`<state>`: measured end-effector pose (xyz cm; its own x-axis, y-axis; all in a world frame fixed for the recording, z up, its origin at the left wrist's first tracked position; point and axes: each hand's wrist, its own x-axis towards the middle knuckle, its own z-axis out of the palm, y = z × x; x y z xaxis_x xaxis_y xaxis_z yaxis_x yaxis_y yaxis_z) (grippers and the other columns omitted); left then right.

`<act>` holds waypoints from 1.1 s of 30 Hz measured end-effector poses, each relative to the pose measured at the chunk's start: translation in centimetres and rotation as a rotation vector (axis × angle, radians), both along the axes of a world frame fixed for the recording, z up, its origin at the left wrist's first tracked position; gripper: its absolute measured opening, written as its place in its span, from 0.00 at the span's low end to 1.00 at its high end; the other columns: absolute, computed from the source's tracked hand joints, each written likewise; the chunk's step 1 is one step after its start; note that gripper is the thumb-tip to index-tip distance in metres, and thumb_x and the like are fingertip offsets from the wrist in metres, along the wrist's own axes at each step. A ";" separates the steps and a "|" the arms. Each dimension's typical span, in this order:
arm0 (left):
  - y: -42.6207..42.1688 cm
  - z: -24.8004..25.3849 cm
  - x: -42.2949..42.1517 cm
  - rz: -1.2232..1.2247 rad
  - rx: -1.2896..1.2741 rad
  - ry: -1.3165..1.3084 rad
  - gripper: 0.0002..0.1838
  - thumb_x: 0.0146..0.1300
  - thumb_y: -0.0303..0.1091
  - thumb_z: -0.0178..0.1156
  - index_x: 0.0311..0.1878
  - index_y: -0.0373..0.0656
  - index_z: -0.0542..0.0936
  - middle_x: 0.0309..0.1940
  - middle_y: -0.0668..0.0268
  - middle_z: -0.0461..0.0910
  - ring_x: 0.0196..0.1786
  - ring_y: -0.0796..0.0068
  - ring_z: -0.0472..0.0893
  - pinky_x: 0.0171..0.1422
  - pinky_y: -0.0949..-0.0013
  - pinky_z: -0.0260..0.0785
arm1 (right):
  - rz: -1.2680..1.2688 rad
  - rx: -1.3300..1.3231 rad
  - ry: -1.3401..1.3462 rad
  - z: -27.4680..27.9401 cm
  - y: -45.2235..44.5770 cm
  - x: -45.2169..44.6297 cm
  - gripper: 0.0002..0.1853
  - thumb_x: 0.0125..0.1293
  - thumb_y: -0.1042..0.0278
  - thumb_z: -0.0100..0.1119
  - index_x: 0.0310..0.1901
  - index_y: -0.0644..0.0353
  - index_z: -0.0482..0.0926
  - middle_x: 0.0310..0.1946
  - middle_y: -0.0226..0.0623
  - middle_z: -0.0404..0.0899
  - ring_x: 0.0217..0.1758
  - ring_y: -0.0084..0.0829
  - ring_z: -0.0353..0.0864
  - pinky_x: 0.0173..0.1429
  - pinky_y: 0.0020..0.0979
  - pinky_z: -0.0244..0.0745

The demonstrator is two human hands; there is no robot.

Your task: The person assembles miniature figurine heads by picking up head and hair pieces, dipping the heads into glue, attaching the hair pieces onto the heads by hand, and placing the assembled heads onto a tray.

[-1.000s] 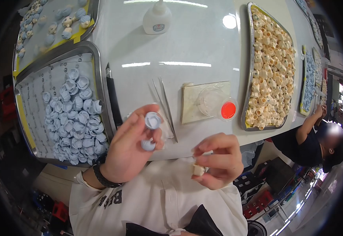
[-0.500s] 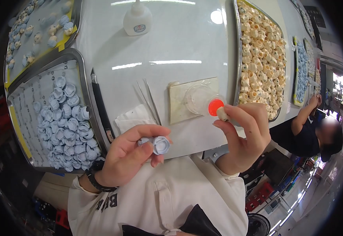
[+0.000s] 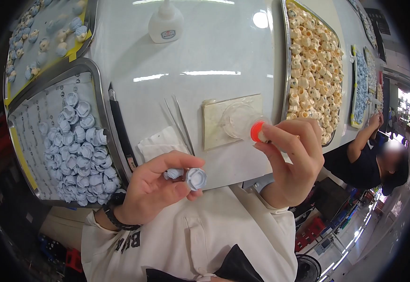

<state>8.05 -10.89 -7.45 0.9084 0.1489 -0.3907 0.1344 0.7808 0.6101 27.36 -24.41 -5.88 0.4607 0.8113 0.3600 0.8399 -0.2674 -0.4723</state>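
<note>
My left hand [image 3: 160, 188] holds two light blue ruffled plastic pieces. The front hollow blue piece [image 3: 196, 179] is pinched at the fingertips, its opening facing the camera. The other blue piece [image 3: 173, 173] sits between the fingers behind it. In my right hand [image 3: 292, 157], thumb and forefinger pinch a small cream piece [image 3: 262, 137], mostly hidden by the fingers. It overlaps the lower right of an orange-red disc [image 3: 256, 130] in view; contact is unclear. Beside the disc, clear plastic cups [image 3: 235, 121] rest on a square cream pad [image 3: 213, 134].
Tweezers [image 3: 182, 123] lie by a folded white tissue [image 3: 160, 142]. A black-handled knife [image 3: 119, 124] is along the tray of blue pieces [image 3: 102, 110]. A white squeeze bottle [image 3: 166, 23] stands behind. A tray of cream pieces [image 3: 286, 70] is at right; a person [image 3: 365, 155] sits beyond.
My right hand has shifted slightly left, bringing the cream piece over the lower edge of the orange-red disc. In my left hand the front blue piece has moved slightly right and turned.
</note>
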 end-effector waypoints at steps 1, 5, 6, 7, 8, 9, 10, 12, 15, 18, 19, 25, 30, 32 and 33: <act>0.0 0.0 0.0 -0.003 -0.002 0.007 0.19 0.61 0.28 0.50 0.56 0.32 0.65 0.42 0.63 0.71 0.41 0.77 0.75 0.47 0.74 0.67 | -0.018 0.009 0.017 0.0 0.0 -0.1 0.16 0.34 0.70 0.68 0.31 0.57 0.78 0.23 0.30 0.71 0.29 0.31 0.68 0.33 0.30 0.58; 0.1 0.2 -0.1 -0.003 -0.020 0.060 0.20 0.61 0.28 0.51 0.56 0.32 0.65 0.43 0.61 0.73 0.43 0.76 0.75 0.48 0.74 0.67 | -0.089 0.048 0.058 -0.4 -0.5 -0.4 0.17 0.33 0.71 0.69 0.30 0.59 0.78 0.24 0.31 0.72 0.29 0.32 0.68 0.34 0.30 0.61; 0.1 0.2 -0.1 -0.002 -0.019 0.062 0.20 0.61 0.28 0.51 0.56 0.32 0.65 0.43 0.61 0.73 0.43 0.76 0.75 0.48 0.74 0.67 | -0.087 0.048 0.059 -0.6 -0.6 -0.4 0.17 0.33 0.71 0.69 0.30 0.59 0.78 0.24 0.31 0.72 0.29 0.32 0.68 0.34 0.30 0.61; 0.0 0.1 -0.1 0.017 -0.019 0.048 0.20 0.60 0.27 0.52 0.56 0.32 0.65 0.43 0.61 0.73 0.44 0.76 0.75 0.48 0.73 0.67 | -0.100 0.079 0.076 -0.8 -0.7 -0.5 0.17 0.32 0.71 0.69 0.30 0.59 0.78 0.24 0.32 0.72 0.29 0.32 0.69 0.34 0.30 0.61; -0.1 0.0 -0.1 0.034 -0.019 0.035 0.20 0.60 0.27 0.53 0.55 0.31 0.65 0.44 0.60 0.74 0.45 0.75 0.75 0.49 0.73 0.67 | -0.115 0.110 0.092 -0.9 -0.8 -0.5 0.18 0.31 0.71 0.70 0.30 0.60 0.77 0.24 0.32 0.72 0.29 0.33 0.69 0.34 0.30 0.62; -0.1 0.0 -0.1 0.034 -0.019 0.036 0.20 0.60 0.27 0.53 0.55 0.31 0.65 0.44 0.60 0.74 0.45 0.75 0.75 0.49 0.73 0.67 | -0.115 0.110 0.093 -1.0 -0.8 -0.5 0.18 0.31 0.71 0.70 0.30 0.60 0.77 0.24 0.32 0.72 0.29 0.33 0.69 0.34 0.30 0.62; -0.2 0.0 -0.1 0.049 -0.015 0.017 0.20 0.59 0.26 0.53 0.54 0.32 0.66 0.44 0.60 0.73 0.45 0.75 0.75 0.50 0.72 0.67 | -0.116 0.126 0.103 -1.0 -0.8 -0.6 0.18 0.32 0.72 0.70 0.30 0.60 0.77 0.24 0.32 0.72 0.29 0.32 0.69 0.33 0.30 0.62; -0.2 -0.1 -0.1 0.064 -0.009 -0.002 0.20 0.58 0.26 0.54 0.54 0.32 0.66 0.44 0.60 0.73 0.46 0.74 0.75 0.51 0.72 0.67 | -0.116 0.144 0.112 -1.0 -0.8 -0.6 0.18 0.32 0.72 0.70 0.30 0.60 0.77 0.24 0.32 0.73 0.29 0.32 0.69 0.33 0.29 0.63; -0.3 -0.2 0.0 0.068 0.026 -0.030 0.19 0.58 0.25 0.55 0.52 0.32 0.66 0.44 0.60 0.73 0.47 0.73 0.75 0.53 0.70 0.67 | -0.122 0.149 0.117 -1.2 -1.0 -0.7 0.17 0.32 0.72 0.70 0.29 0.60 0.77 0.25 0.33 0.73 0.29 0.32 0.70 0.33 0.29 0.63; -0.4 -0.1 0.0 0.084 0.019 -0.022 0.18 0.58 0.25 0.54 0.52 0.33 0.66 0.43 0.60 0.73 0.47 0.73 0.75 0.53 0.69 0.67 | -0.129 0.161 0.138 -1.4 -1.1 -0.7 0.17 0.32 0.72 0.70 0.29 0.60 0.77 0.25 0.33 0.73 0.29 0.32 0.70 0.33 0.29 0.63; -0.4 -0.2 0.0 0.099 -0.002 -0.029 0.18 0.58 0.25 0.54 0.52 0.33 0.66 0.43 0.60 0.73 0.46 0.73 0.75 0.53 0.70 0.67 | -0.133 0.172 0.136 -1.4 -1.1 -0.8 0.17 0.32 0.72 0.70 0.29 0.60 0.77 0.24 0.33 0.73 0.29 0.32 0.70 0.33 0.29 0.63; -0.5 -0.1 0.1 0.101 0.001 -0.003 0.19 0.59 0.27 0.55 0.52 0.33 0.66 0.42 0.61 0.73 0.46 0.75 0.75 0.51 0.71 0.67 | 0.118 0.448 0.340 -1.3 0.0 -2.8 0.18 0.35 0.70 0.70 0.31 0.62 0.78 0.26 0.35 0.74 0.28 0.31 0.70 0.31 0.27 0.64; -0.5 -0.1 0.0 0.129 0.053 0.030 0.18 0.58 0.28 0.57 0.51 0.34 0.67 0.41 0.63 0.73 0.44 0.79 0.74 0.49 0.74 0.67 | 0.343 0.468 0.463 -1.9 1.4 -4.4 0.20 0.36 0.66 0.69 0.35 0.63 0.79 0.27 0.34 0.75 0.28 0.30 0.71 0.29 0.26 0.65; -0.4 -0.1 -0.2 0.095 0.004 0.044 0.19 0.56 0.28 0.59 0.49 0.34 0.68 0.40 0.65 0.73 0.44 0.80 0.73 0.49 0.76 0.67 | 0.342 0.451 0.445 -1.8 1.6 -4.3 0.20 0.36 0.66 0.69 0.35 0.63 0.79 0.27 0.33 0.75 0.28 0.30 0.71 0.29 0.26 0.64; -0.5 -0.2 -0.2 0.097 0.002 0.045 0.19 0.56 0.28 0.59 0.49 0.34 0.68 0.40 0.65 0.73 0.44 0.80 0.73 0.49 0.76 0.67 | 0.341 0.434 0.426 -1.8 1.7 -4.2 0.20 0.35 0.67 0.69 0.34 0.63 0.79 0.27 0.33 0.75 0.28 0.29 0.71 0.30 0.26 0.64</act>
<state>7.89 -11.35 -7.63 0.8714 0.2359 -0.4302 0.0855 0.7904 0.6066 23.12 -22.68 -7.68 0.3791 0.7595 0.5286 0.5613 0.2654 -0.7839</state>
